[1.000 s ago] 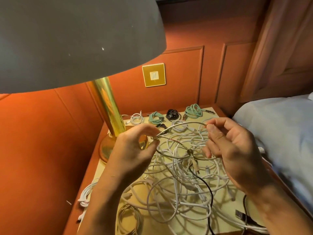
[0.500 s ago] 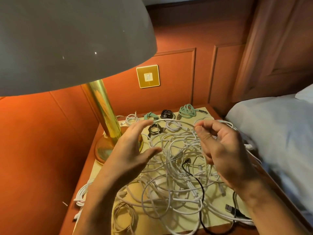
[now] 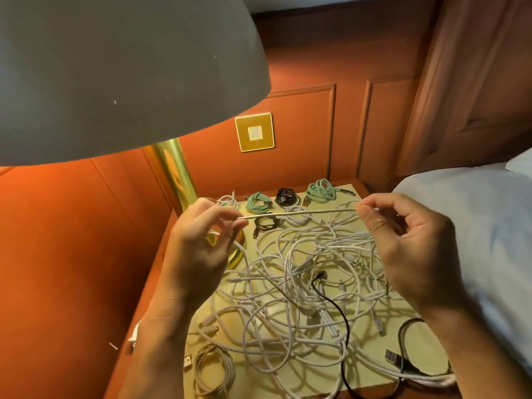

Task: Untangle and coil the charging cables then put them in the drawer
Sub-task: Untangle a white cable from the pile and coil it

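While taut between fingers, pale cable

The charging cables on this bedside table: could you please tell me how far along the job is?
Done: a row of coiled cables lies along the back. In hand: the left hand and right hand pinch a white cable stretched between them. Left: the big white tangle underneath is still to be sorted. No drawer is in view, so nothing looks stowed yet.
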The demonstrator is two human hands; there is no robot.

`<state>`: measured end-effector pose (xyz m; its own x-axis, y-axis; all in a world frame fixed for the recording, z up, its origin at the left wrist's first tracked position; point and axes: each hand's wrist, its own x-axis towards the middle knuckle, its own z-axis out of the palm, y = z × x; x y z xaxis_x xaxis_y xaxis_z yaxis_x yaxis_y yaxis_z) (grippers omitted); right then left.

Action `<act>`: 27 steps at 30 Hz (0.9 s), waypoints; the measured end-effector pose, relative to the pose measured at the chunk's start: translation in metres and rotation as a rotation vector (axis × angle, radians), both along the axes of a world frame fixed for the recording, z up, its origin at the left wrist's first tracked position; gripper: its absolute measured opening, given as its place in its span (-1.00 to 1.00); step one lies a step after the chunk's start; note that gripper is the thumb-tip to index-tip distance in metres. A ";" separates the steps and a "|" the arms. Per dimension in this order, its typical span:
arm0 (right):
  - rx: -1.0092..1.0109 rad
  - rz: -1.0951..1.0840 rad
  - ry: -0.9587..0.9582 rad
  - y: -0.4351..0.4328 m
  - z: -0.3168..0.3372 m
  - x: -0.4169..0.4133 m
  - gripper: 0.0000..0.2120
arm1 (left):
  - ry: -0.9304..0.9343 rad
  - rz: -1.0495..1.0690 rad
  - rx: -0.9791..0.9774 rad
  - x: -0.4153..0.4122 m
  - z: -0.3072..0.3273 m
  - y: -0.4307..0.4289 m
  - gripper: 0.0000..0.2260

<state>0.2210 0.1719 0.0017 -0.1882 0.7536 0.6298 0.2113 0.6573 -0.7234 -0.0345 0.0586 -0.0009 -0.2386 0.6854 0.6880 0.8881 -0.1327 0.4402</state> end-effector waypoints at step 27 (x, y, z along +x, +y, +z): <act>-0.312 0.096 0.135 0.021 -0.017 0.000 -0.81 | -0.625 -0.008 -0.189 0.020 0.004 -0.002 -0.78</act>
